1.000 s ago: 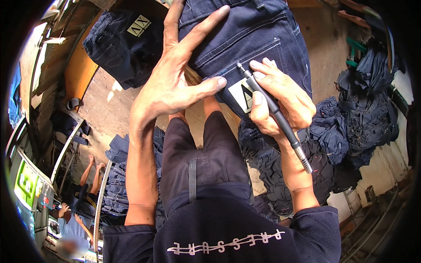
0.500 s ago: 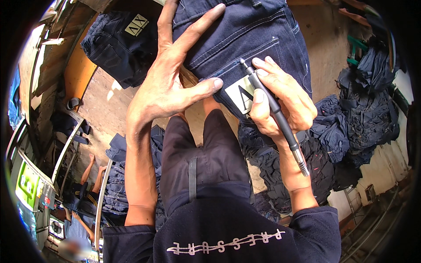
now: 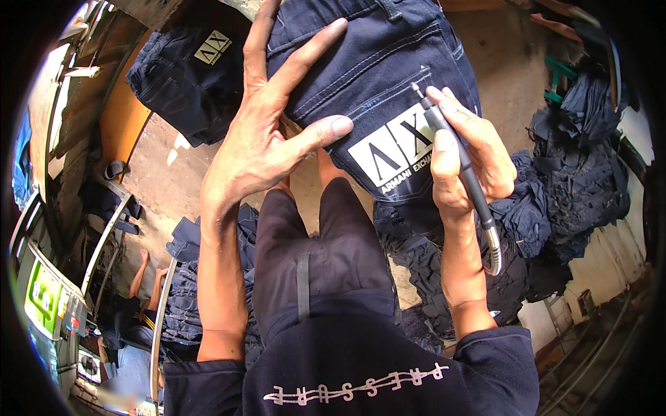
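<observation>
Dark blue jeans (image 3: 326,76) with pale stitching lie in front of me at the top, a cream printed panel (image 3: 378,163) on the back pocket. My left hand (image 3: 267,132) is spread over their left side, thumb flat beside the pocket's stitched edge and holding nothing. A slim black pen-shaped rotary handpiece (image 3: 458,156) is pinched in my right hand (image 3: 479,152); its metal tip points at the far end of the pocket's edge, and a metal spring bends at its tail. I cannot tell whether the tip touches the cloth. A small frayed, lighter blue patch shows on the pocket edge.
Another pair of dark jeans (image 3: 184,83) with a similar panel lies at the upper left. Piles of dark denim (image 3: 576,173) stand at the right, with more folded denim (image 3: 184,298) at the lower left. Beyond a metal rail, another person (image 3: 135,360) sits at the lower left.
My right hand has moved right with the handpiece, uncovering more of the cream panel and the frayed patch. The jeans and my left hand have shifted slightly left.
</observation>
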